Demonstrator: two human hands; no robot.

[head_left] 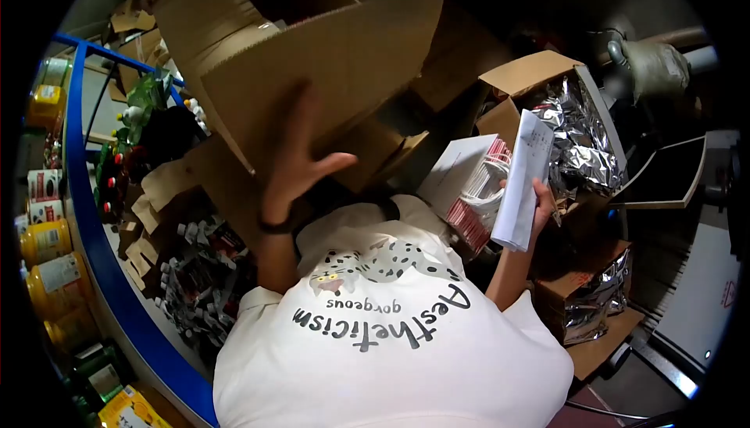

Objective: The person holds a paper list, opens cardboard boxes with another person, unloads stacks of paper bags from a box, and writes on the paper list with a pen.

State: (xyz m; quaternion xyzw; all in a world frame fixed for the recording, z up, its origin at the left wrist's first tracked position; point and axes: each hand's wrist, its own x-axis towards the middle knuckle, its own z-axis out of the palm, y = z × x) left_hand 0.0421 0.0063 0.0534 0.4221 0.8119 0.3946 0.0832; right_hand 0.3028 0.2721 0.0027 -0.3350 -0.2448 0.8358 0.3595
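Observation:
My left hand (298, 164), with a dark band at the wrist, is raised in front of a large open cardboard box (336, 61). Its thumb is spread away from the fingers, which look slightly blurred against the box's side; whether they touch it I cannot tell. My right hand (541, 208) is closed round folded white paper (525, 178) with faint print, held upright. Just left of the paper, a coiled white cable (486, 180) lies against a stack of red-and-white edged items (469, 233). A white panel (455, 164) adjoins that stack.
Behind the paper stands an open carton (539, 69) with crumpled silver foil bags (582, 135). Another foil-filled carton (582, 279) sits lower right. On the left, a blue metal rail (105, 272) runs past yellow-filled bottles (58, 279) and a heap of small clear bottles (203, 279).

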